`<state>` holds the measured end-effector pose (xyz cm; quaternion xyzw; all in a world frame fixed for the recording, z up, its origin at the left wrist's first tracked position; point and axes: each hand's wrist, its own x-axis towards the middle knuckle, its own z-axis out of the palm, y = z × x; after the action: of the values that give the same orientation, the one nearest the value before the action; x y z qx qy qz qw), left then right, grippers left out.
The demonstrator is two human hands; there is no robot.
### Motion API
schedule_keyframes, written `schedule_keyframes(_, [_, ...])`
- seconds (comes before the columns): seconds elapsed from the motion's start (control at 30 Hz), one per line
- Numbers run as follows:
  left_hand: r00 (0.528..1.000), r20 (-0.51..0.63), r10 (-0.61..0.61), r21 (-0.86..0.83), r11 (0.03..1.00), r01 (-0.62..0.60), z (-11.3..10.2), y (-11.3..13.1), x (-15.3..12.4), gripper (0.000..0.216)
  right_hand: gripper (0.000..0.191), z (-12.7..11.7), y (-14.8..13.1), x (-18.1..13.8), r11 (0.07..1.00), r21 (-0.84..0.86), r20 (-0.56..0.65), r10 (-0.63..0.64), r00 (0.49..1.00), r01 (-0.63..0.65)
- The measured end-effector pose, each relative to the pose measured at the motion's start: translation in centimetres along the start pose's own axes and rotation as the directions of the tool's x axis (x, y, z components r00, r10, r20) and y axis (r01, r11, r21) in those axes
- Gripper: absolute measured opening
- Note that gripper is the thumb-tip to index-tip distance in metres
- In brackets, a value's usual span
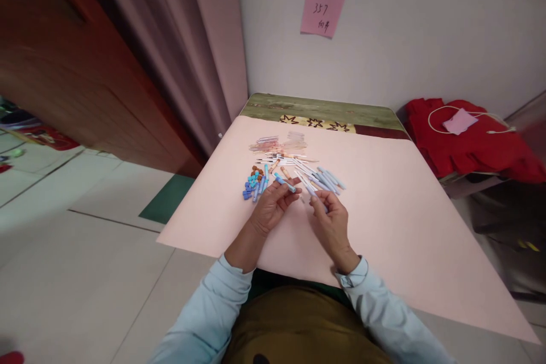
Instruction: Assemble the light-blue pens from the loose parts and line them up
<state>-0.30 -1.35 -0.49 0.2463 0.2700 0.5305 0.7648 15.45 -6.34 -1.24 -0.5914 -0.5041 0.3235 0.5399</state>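
Observation:
My left hand (272,208) is closed on a short blue marker cap-like tube (285,183), pinched between thumb and fingers. In my right hand (333,223) is a pale blue marker barrel (313,191) with a thin white end pointing up and left toward the tube. The two pieces are close; whether they touch cannot be made out. Just beyond my left hand lie small blue and brown caps (248,189) and several blue tubes (256,189). Past my right hand are pale blue barrels (329,180). Thin white rods with dark tips (273,160) lie in a row behind.
Pale pink paper (396,239) covers the table. Clear and pinkish sleeves (267,145) lie near its far end. A pink note (324,8) is on the wall. Red cloth with a white cable (469,142) sits at the right; a wooden door (106,85) and curtain (170,34) stand left.

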Motion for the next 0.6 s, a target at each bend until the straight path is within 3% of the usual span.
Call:
schedule_keyframes(0.13, [0.995,-0.088,0.048,-0.014,0.999,-0.050,-0.1,0.0,0.3,0.016,0.028,-0.7,0.1,-0.1,0.987,-0.067,-0.101,-0.151,0.983,0.145])
schedule_keyframes(0.3, [0.986,-0.150,0.067,-0.010,0.998,-0.069,-0.2,-0.1,0.5,0.015,0.017,-1.2,-0.4,-0.4,0.925,-0.207,-0.060,-0.336,0.940,0.317])
schedule_keyframes(0.6, [0.995,-0.057,0.078,0.133,0.989,-0.069,0.0,-0.9,0.3,0.028,0.022,-1.3,-0.3,-0.5,0.898,-0.301,-0.006,-0.338,0.941,0.321])
